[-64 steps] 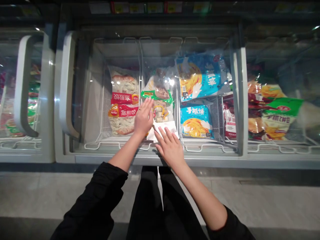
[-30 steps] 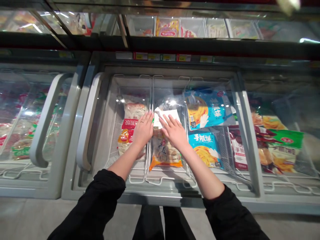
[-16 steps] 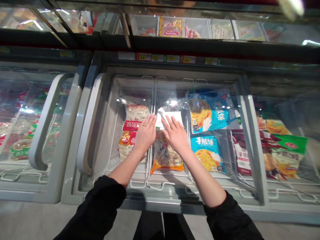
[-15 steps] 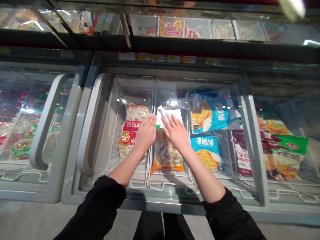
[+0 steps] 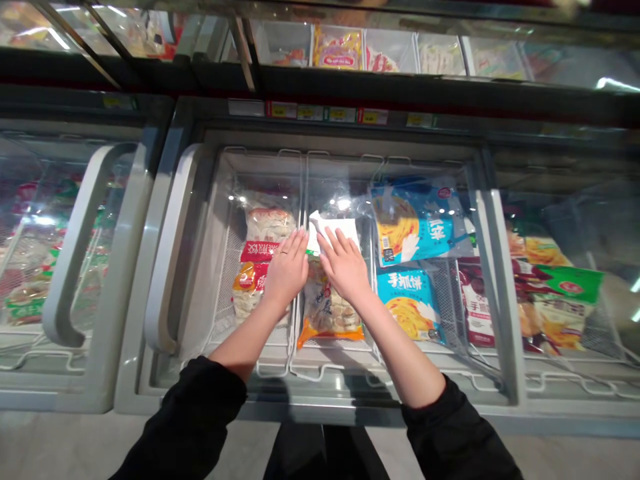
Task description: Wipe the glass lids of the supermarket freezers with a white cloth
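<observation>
Both my hands reach into an open chest freezer. My right hand (image 5: 343,265) lies flat, fingers stretched, on a white cloth (image 5: 345,229) pressed onto frozen bags in the middle wire basket (image 5: 327,368). Below it an orange-edged bag of dumplings (image 5: 327,315) shows. My left hand (image 5: 287,268) rests flat, fingers together and extended, over the divider beside the cloth, partly on the red-banded dumpling bags (image 5: 256,257) in the left basket. A ring shows on that hand.
Blue pancake packs (image 5: 413,223) fill the right basket, one leaning up. The slid-open glass lid with its grey handle (image 5: 167,247) sits at left; another handle (image 5: 75,243) further left. More packs lie under glass at right (image 5: 555,300). Upper freezer shelf and price tags (image 5: 320,112) above.
The cloth and my right hand went from the freezer's front rim up onto the bags in the middle basket. Over the last second both hands have barely shifted; the view drifted slightly.
</observation>
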Demonstrator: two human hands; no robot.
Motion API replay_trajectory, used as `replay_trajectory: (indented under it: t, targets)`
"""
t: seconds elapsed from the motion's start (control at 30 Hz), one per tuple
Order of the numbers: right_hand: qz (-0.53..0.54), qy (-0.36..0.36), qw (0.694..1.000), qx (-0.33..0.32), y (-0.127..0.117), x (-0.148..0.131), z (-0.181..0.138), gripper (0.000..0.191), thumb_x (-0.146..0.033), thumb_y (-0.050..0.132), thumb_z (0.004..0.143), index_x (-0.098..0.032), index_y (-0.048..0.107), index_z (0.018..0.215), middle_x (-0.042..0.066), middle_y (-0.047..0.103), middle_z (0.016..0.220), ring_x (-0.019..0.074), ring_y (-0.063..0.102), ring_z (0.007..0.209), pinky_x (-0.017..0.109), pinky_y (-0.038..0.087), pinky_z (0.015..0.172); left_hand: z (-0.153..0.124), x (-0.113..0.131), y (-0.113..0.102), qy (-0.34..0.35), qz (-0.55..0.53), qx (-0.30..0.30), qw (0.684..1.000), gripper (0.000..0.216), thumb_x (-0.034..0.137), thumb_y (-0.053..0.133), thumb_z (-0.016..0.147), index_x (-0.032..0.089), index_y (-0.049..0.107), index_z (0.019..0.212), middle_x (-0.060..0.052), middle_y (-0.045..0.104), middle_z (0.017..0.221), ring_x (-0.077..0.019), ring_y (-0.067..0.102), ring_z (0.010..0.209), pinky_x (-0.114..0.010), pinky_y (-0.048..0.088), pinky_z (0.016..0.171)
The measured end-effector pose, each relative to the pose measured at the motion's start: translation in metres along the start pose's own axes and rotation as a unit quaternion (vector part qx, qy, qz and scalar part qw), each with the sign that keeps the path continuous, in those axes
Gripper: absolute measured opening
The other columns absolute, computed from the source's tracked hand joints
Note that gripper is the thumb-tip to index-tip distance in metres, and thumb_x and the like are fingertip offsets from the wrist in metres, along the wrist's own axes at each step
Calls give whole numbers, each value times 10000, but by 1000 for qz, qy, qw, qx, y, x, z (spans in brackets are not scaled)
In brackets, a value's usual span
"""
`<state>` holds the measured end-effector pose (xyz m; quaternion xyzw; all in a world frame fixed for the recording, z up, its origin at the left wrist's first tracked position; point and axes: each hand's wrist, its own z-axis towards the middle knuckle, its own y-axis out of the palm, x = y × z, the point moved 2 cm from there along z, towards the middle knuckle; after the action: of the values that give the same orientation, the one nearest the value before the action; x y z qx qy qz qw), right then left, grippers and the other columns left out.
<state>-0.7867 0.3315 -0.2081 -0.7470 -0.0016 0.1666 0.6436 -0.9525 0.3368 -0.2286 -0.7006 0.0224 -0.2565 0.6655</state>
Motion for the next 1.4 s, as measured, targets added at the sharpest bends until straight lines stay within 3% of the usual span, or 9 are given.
replay_trajectory:
  t: [0.17,0.3,0.43,0.57,0.77,0.87,1.03,1.2,1.4]
  targets:
    - [-14,0,1000,2,-13,23,48,573,-335,343,1134,-216,419,1689,41,346,1777,281,308,1654,513,314,1337,0,-1,1,2,0,7,1000,596,180,388,1080,115,413,1672,-111,393,1746,-265,354,1635,-492,318,1356]
    - [-7,69,997,21,-14,46,32,589,-341,312,1131,-211,401,1698,70,324,1785,294,293,1660,559,306,1335,0,-1,0,4,2,6,1000,614,178,387,1084,113,369,1694,-115,389,1747,-264,364,1630,-487,318,1358]
    - [9,65,998,23,0,24,-3,588,-372,307,1133,-243,404,1699,57,321,1788,290,279,1666,565,313,1334,0,0,-1,3,-2,5,1000,651,177,395,1082,141,303,1725,-102,373,1754,-255,337,1642,-488,314,1361]
    - [3,16,1000,5,5,-1,12,579,-356,317,1134,-238,416,1692,44,314,1789,271,281,1665,538,305,1344,0,0,-1,-5,1,-12,1000,638,175,397,1077,122,340,1710,-106,366,1757,-259,316,1651,-482,303,1364]
    - [-3,38,999,-4,-19,40,75,580,-337,315,1133,-234,401,1698,35,330,1785,271,281,1665,520,291,1349,1,-1,-1,-7,5,-25,1000,632,170,388,1074,120,358,1703,-95,366,1757,-247,309,1652,-462,284,1374]
    - [9,85,996,2,-20,51,63,589,-357,299,1134,-225,399,1699,54,304,1794,286,268,1670,550,302,1340,0,-1,-1,-5,8,-25,1000,605,176,374,1081,89,398,1679,-108,364,1754,-247,316,1650,-460,285,1373]
    - [13,78,997,13,-4,20,26,584,-374,299,1136,-227,427,1686,63,327,1785,289,285,1664,555,318,1332,0,-1,0,-7,13,-21,1000,595,177,361,1090,94,398,1679,-96,355,1757,-241,302,1654,-456,301,1364]
    - [3,10,1000,-1,-12,20,72,572,-350,315,1136,-250,421,1689,31,352,1777,256,297,1660,508,303,1347,0,-1,1,-6,10,-18,1000,651,181,392,1085,142,294,1727,-84,349,1762,-232,284,1660,-470,301,1367]
    - [-9,88,996,18,-20,46,80,593,-352,318,1131,-203,401,1699,77,326,1786,292,297,1659,526,323,1334,-1,-1,1,-4,14,-8,1000,610,157,391,1077,111,389,1685,-103,389,1742,-237,325,1645,-466,345,1351]
